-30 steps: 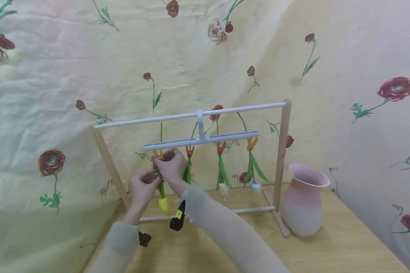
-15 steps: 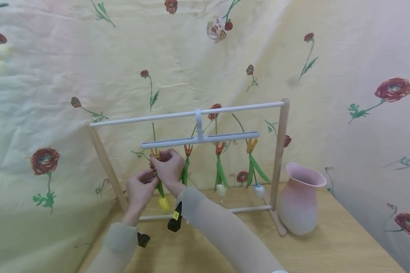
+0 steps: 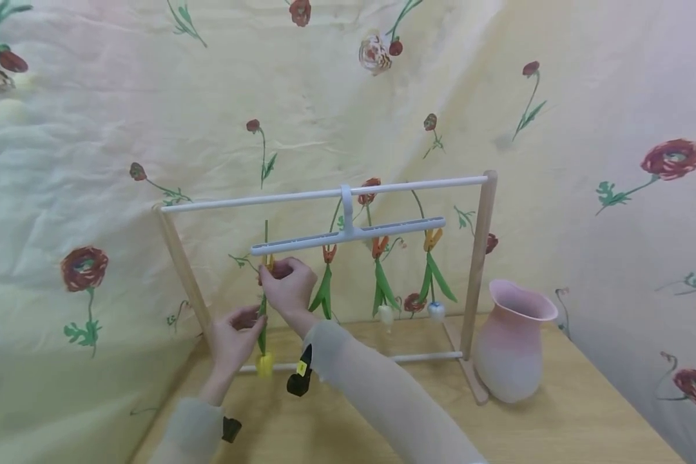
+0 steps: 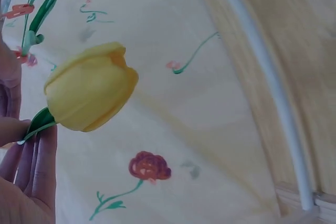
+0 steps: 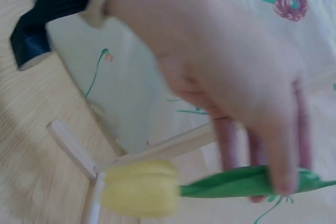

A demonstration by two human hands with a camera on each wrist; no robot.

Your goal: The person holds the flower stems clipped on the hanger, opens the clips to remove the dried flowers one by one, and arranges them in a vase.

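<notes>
Well right of the fingers (image 4: pixel 46 163) stands a flared pink-to-white vase (image 3: pixel 507 364). The left hand (image 3: pixel 234 336) pinches a green-leaved yellow tulip (image 4: pixel 90 90); the right hand (image 3: pixel 291 287), higher, a small yellow clip (image 3: pixel 269 261).

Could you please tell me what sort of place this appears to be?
Likely a small indoor staging corner, perhaps for filming: a flower-printed cloth hangs behind a wooden table, on which a rack stands.
</notes>
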